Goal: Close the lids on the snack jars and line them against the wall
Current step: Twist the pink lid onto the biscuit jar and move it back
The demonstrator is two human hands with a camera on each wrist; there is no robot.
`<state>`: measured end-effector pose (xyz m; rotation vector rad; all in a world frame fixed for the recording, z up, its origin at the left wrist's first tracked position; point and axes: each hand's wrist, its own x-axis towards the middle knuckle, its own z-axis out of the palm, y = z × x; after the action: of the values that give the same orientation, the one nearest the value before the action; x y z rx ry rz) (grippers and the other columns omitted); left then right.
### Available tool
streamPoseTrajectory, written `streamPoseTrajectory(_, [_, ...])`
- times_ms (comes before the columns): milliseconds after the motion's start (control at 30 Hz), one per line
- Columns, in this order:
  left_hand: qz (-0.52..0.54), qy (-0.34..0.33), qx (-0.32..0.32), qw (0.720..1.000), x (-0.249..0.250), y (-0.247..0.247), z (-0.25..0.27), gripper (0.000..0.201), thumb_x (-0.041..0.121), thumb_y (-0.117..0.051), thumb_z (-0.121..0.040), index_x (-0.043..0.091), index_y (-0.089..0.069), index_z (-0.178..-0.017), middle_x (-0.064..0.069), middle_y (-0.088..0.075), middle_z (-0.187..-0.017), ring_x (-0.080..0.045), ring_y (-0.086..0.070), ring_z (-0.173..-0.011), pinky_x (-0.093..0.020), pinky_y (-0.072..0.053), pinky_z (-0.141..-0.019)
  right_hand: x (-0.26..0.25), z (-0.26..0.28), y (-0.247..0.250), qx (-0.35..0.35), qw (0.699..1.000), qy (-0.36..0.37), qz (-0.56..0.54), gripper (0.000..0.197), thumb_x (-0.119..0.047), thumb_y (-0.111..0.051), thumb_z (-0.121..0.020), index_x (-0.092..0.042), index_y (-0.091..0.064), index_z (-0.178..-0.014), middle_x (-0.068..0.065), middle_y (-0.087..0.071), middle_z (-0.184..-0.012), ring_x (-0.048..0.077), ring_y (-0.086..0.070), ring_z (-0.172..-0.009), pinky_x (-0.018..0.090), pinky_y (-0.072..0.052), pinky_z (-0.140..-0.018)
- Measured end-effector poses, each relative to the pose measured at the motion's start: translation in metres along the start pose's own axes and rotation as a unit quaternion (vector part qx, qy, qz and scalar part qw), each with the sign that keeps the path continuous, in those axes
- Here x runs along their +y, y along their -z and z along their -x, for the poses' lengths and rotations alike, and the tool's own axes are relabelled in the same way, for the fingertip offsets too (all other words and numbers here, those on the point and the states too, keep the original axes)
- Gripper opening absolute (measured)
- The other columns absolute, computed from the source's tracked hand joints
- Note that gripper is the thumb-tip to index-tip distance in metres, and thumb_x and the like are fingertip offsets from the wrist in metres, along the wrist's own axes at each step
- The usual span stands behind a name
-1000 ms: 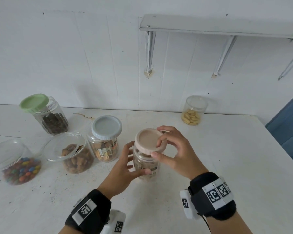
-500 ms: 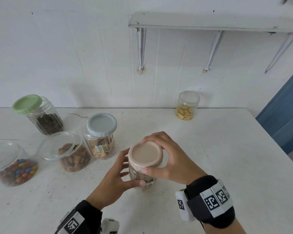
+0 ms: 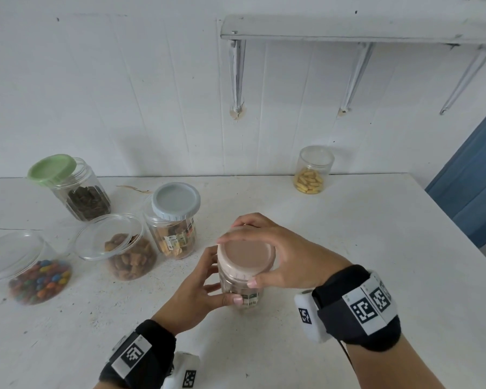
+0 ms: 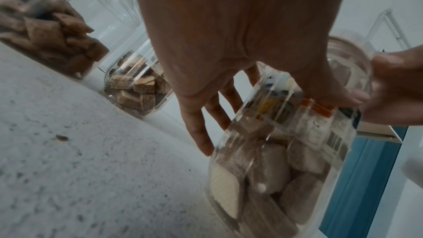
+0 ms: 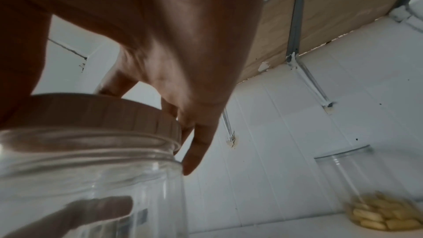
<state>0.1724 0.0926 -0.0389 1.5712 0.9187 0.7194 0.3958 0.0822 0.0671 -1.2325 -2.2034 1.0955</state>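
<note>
A clear snack jar [image 3: 240, 290] [image 4: 274, 160] [image 5: 91, 178] stands on the white table [image 3: 348, 248] near the front. My left hand [image 3: 205, 287] [image 4: 228, 97] grips its body from the left. A pink lid [image 3: 246, 255] [image 5: 96, 113] sits flat on the jar's mouth, and my right hand [image 3: 267, 248] [image 5: 183, 124] grips its rim from above. At the left stand four more jars: green lid tilted [image 3: 52, 168], grey lid [image 3: 176, 202], clear lid leaning on the brown-snack jar [image 3: 108, 237], clear lid leaning on the candy jar [image 3: 13, 255].
A clear jar of yellow snacks [image 3: 313, 171] [image 5: 377, 205] stands against the white wall [image 3: 152, 94] at the back right. A shelf on brackets [image 3: 348, 32] hangs above it. The table's right edge [image 3: 460, 228] borders a blue panel [image 3: 472, 181].
The pink lid went from tilted above the jar's mouth to lying flat on it under my right hand. My left hand kept its hold on the jar.
</note>
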Motion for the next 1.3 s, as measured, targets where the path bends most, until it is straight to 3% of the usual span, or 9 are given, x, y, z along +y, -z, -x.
streamPoseTrajectory(100, [0.015, 0.002, -0.003, 1.000, -0.001, 0.000, 0.000, 0.083, 0.054, -0.093, -0.062, 0.072, -0.043, -0.125, 0.031, -0.057, -0.134, 0.005, -0.053, -0.131, -0.033, -0.052, -0.104, 0.002, 0.000, -0.005, 0.013, 1.000, -0.005, 0.010, 0.071, -0.015, -0.085, -0.075, -0.049, -0.060, -0.133, -0.016, -0.038, -0.137, 0.006, -0.041, -0.135, 0.037, -0.042, -0.113])
streamPoseTrajectory(267, [0.026, 0.003, -0.011, 1.000, -0.003, 0.001, 0.000, 0.084, 0.046, -0.094, -0.066, 0.058, -0.044, -0.133, 0.023, -0.057, -0.138, 0.001, -0.051, -0.134, -0.044, -0.049, -0.112, 0.003, 0.001, -0.010, 0.032, 0.999, 0.001, 0.037, 0.072, -0.016, -0.085, -0.074, -0.049, -0.061, -0.134, -0.019, -0.036, -0.138, 0.004, -0.038, -0.139, 0.036, -0.038, -0.117])
streamPoseTrajectory(467, [0.015, 0.003, -0.006, 1.000, -0.003, 0.001, 0.000, 0.082, 0.050, -0.093, -0.065, 0.057, -0.044, -0.131, 0.022, -0.057, -0.138, 0.000, -0.051, -0.135, -0.042, -0.050, -0.111, -0.008, -0.006, 0.004, -0.042, 0.993, -0.037, 0.105, 0.073, -0.020, -0.084, -0.076, -0.055, -0.057, -0.133, -0.023, -0.032, -0.149, -0.001, -0.032, -0.142, 0.036, -0.033, -0.118])
streamPoseTrajectory(633, [0.009, 0.001, -0.005, 1.000, -0.005, 0.000, -0.002, 0.079, 0.035, -0.093, -0.072, 0.061, -0.044, -0.128, 0.026, -0.053, -0.140, 0.005, -0.050, -0.133, -0.032, -0.049, -0.105, -0.008, -0.007, -0.002, 0.016, 0.988, -0.068, 0.136, 0.073, -0.046, -0.088, -0.069, -0.052, -0.053, -0.133, -0.016, -0.041, -0.122, 0.006, -0.049, -0.116, 0.032, -0.048, -0.098])
streamPoseTrajectory(800, [0.012, -0.001, -0.005, 1.000, -0.008, -0.001, -0.001, 0.073, 0.020, -0.090, -0.077, 0.050, -0.046, -0.128, 0.017, -0.056, -0.138, -0.004, -0.052, -0.133, -0.028, -0.052, -0.099, -0.013, -0.011, -0.014, 0.105, 0.956, -0.082, 0.261, 0.073, -0.076, -0.079, -0.062, -0.044, -0.049, -0.121, -0.010, -0.041, -0.104, 0.010, -0.046, -0.100, 0.026, -0.043, -0.076])
streamPoseTrajectory(900, [0.018, -0.007, 0.006, 1.000, -0.006, -0.004, 0.000, 0.072, 0.020, -0.090, -0.077, 0.050, -0.047, -0.126, 0.016, -0.057, -0.138, -0.007, -0.054, -0.133, -0.025, -0.054, -0.097, -0.010, -0.006, -0.018, 0.107, 0.964, -0.073, 0.233, 0.072, -0.075, -0.076, -0.067, -0.043, -0.053, -0.127, -0.011, -0.043, -0.130, 0.009, -0.043, -0.122, 0.028, -0.045, -0.092])
streamPoseTrajectory(1000, [0.022, -0.005, 0.014, 1.000, -0.005, -0.005, 0.001, 0.074, 0.020, -0.091, -0.076, 0.051, -0.047, -0.127, 0.021, -0.057, -0.136, -0.005, -0.055, -0.131, -0.033, -0.054, -0.100, -0.008, 0.002, -0.015, 0.070, 0.991, -0.038, 0.112, 0.057, -0.057, -0.077, -0.080, -0.042, -0.061, -0.133, -0.023, -0.027, -0.161, -0.003, -0.026, -0.147, 0.031, -0.032, -0.116])
streamPoseTrajectory(1167, [0.012, -0.010, 0.024, 1.000, -0.002, -0.006, 0.001, 0.077, 0.025, -0.093, -0.073, 0.048, -0.046, -0.129, 0.027, -0.057, -0.132, -0.001, -0.056, -0.125, -0.034, -0.055, -0.099, -0.007, 0.000, -0.016, 0.100, 0.985, -0.055, 0.128, 0.057, -0.051, -0.082, -0.073, -0.047, -0.064, -0.127, -0.027, -0.049, -0.143, -0.008, -0.040, -0.133, 0.032, -0.038, -0.111])
streamPoseTrajectory(1300, [0.006, -0.023, 0.042, 0.999, -0.001, -0.012, 0.005, 0.079, 0.034, -0.092, -0.070, 0.038, -0.043, -0.132, 0.030, -0.057, -0.128, 0.000, -0.058, -0.119, -0.027, -0.058, -0.093, -0.011, -0.002, -0.021, 0.116, 0.980, -0.066, 0.146, 0.064, -0.058, -0.083, -0.072, -0.046, -0.061, -0.131, -0.021, -0.045, -0.142, -0.003, -0.041, -0.129, 0.026, -0.039, -0.106])
